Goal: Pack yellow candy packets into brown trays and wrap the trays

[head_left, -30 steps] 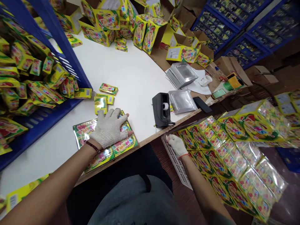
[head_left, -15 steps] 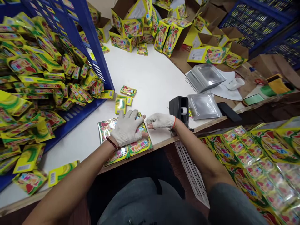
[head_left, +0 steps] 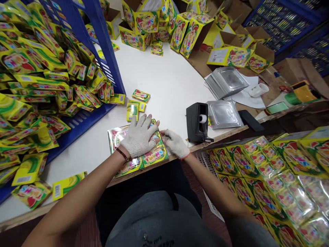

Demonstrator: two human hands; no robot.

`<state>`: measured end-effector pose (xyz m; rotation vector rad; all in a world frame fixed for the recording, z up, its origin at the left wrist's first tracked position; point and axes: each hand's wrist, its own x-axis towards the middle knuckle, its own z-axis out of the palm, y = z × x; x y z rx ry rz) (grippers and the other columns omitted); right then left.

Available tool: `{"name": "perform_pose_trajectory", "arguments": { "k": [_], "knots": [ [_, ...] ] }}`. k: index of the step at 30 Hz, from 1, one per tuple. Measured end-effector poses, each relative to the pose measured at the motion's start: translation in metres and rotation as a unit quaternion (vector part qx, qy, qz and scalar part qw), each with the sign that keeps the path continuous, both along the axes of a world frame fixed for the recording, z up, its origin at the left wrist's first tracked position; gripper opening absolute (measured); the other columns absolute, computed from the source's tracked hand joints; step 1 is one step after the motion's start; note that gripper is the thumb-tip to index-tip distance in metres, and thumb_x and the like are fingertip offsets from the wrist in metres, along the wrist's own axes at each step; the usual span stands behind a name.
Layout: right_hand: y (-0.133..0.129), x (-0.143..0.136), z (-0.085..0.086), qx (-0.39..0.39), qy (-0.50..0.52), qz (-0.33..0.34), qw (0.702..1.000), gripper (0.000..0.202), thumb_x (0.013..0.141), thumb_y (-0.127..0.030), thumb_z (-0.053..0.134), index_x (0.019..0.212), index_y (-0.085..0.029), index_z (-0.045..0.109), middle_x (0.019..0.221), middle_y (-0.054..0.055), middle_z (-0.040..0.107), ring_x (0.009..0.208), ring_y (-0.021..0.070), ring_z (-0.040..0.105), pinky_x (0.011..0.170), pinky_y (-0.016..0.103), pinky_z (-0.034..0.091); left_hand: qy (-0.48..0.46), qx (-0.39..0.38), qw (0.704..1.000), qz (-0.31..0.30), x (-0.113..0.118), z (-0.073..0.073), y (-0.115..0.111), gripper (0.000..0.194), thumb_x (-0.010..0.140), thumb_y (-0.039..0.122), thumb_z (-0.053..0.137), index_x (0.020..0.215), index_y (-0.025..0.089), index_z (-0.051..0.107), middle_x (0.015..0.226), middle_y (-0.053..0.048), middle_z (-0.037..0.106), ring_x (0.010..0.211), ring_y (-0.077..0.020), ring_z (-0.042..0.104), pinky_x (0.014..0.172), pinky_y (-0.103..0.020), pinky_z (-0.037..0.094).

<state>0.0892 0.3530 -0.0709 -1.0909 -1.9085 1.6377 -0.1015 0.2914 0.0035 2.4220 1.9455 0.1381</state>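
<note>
My left hand, in a white knitted glove with bare fingertips, lies flat with fingers spread on a clear-covered pack of small yellow-green candy boxes. The pack rests at the table's front edge. At its right side is my right hand, gloved too, with fingers curled in against the pack's edge; whatever they pinch is hidden. A black tape dispenser with a white-cored roll stands just right of that hand. Beyond the pack lie several loose small boxes.
A blue crate full of small boxes stands at left. Open display cartons line the back. Stacked clear plastic trays, a single clear tray and a dark phone-like slab lie at right. Finished-looking packs fill the lower right.
My right hand has come down against the pack's right edge, its forearm swinging lower and leftward. My left hand stays flat on the pack. The view has shifted slightly.
</note>
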Motion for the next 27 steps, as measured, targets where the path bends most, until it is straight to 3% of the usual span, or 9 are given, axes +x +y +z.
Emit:
{"name": "perform_pose_trajectory", "arguments": {
  "k": [2, 5, 9, 12, 17, 19, 23, 25, 27],
  "knots": [
    [-0.027, 0.009, 0.006, 0.166, -0.021, 0.020, 0.986, 0.045, 0.092, -0.037, 0.049, 0.132, -0.019, 0.055, 0.137, 0.013, 0.061, 0.128, 0.0240, 0.056, 0.109, 0.043, 0.045, 0.016, -0.013, 1.000, 0.007, -0.006, 0.001, -0.018, 0.061, 0.095, 0.049, 0.046, 0.148, 0.020, 0.045, 0.156, -0.020, 0.038, 0.146, -0.0432, 0.028, 0.114, -0.066, 0.017],
    [-0.058, 0.020, 0.008, 0.384, -0.065, 0.102, 0.915, 0.052, 0.092, -0.029, 0.052, 0.143, -0.018, 0.050, 0.152, 0.017, 0.047, 0.148, 0.0320, 0.032, 0.119, 0.058, 0.027, 0.024, -0.035, 0.997, 0.058, -0.021, -0.001, -0.064, 0.060, 0.095, 0.052, 0.046, 0.147, 0.022, 0.047, 0.159, -0.020, 0.033, 0.146, -0.0467, 0.026, 0.112, -0.072, 0.015],
    [-0.064, 0.022, -0.002, 0.491, -0.138, 0.167, 0.844, 0.056, 0.088, -0.019, 0.057, 0.143, -0.026, 0.053, 0.150, 0.014, 0.052, 0.148, 0.0357, 0.031, 0.117, 0.067, 0.018, -0.048, -0.012, 0.988, 0.146, -0.038, -0.021, -0.122, 0.053, 0.098, 0.042, 0.040, 0.149, 0.028, 0.043, 0.164, -0.016, 0.026, 0.152, -0.0428, 0.014, 0.113, -0.071, 0.019],
    [-0.045, 0.017, -0.002, 0.501, -0.159, 0.191, 0.829, 0.061, 0.086, -0.017, 0.058, 0.146, -0.029, 0.051, 0.152, 0.013, 0.050, 0.147, 0.0370, 0.032, 0.115, 0.067, 0.019, -0.111, 0.030, 0.978, 0.173, -0.038, -0.043, -0.130, 0.053, 0.098, 0.031, 0.038, 0.151, 0.032, 0.040, 0.165, -0.013, 0.023, 0.155, -0.0363, 0.006, 0.114, -0.067, 0.021],
    [-0.012, 0.030, 0.033, 0.481, -0.178, 0.136, 0.848, 0.056, 0.086, -0.015, 0.053, 0.142, -0.020, 0.054, 0.147, 0.017, 0.052, 0.142, 0.0362, 0.039, 0.110, 0.059, 0.035, -0.106, 0.054, 0.975, 0.186, -0.027, -0.049, -0.086, 0.050, 0.096, 0.037, 0.043, 0.145, 0.029, 0.051, 0.164, -0.014, 0.027, 0.153, -0.0426, 0.010, 0.110, -0.072, 0.020],
    [-0.001, 0.055, 0.050, 0.487, -0.162, 0.034, 0.858, 0.045, 0.088, -0.019, 0.052, 0.132, -0.018, 0.060, 0.132, 0.017, 0.061, 0.129, 0.0311, 0.052, 0.105, 0.050, 0.044, -0.086, 0.048, 0.986, 0.132, -0.027, -0.039, -0.072, 0.047, 0.094, 0.036, 0.046, 0.139, 0.029, 0.057, 0.161, -0.013, 0.035, 0.150, -0.0433, 0.019, 0.110, -0.071, 0.022],
    [0.018, 0.122, 0.066, 0.445, -0.223, -0.234, 0.835, 0.031, 0.091, -0.034, 0.048, 0.106, -0.016, 0.068, 0.102, 0.013, 0.068, 0.101, 0.0271, 0.061, 0.094, 0.046, 0.049, -0.071, 0.009, 0.994, -0.077, -0.035, -0.021, -0.066, 0.036, 0.090, 0.021, 0.049, 0.117, 0.032, 0.070, 0.142, -0.007, 0.059, 0.129, -0.0312, 0.052, 0.104, -0.051, 0.041],
    [0.028, 0.147, 0.061, 0.354, -0.267, -0.256, 0.859, 0.038, 0.092, -0.040, 0.040, 0.096, -0.017, 0.070, 0.096, 0.013, 0.069, 0.096, 0.0272, 0.062, 0.091, 0.046, 0.049, -0.065, -0.004, 0.990, -0.122, -0.037, -0.016, -0.065, 0.035, 0.090, 0.016, 0.046, 0.109, 0.030, 0.073, 0.129, -0.007, 0.067, 0.115, -0.0269, 0.060, 0.095, -0.044, 0.047],
    [0.038, 0.159, 0.051, 0.263, -0.274, -0.216, 0.900, 0.047, 0.093, -0.045, 0.032, 0.091, -0.018, 0.071, 0.095, 0.012, 0.070, 0.094, 0.0262, 0.063, 0.089, 0.044, 0.049, -0.060, -0.009, 0.990, -0.129, -0.035, -0.014, -0.064, 0.033, 0.090, 0.015, 0.046, 0.104, 0.028, 0.073, 0.120, -0.008, 0.069, 0.104, -0.0259, 0.063, 0.089, -0.042, 0.049]
  ]
}}
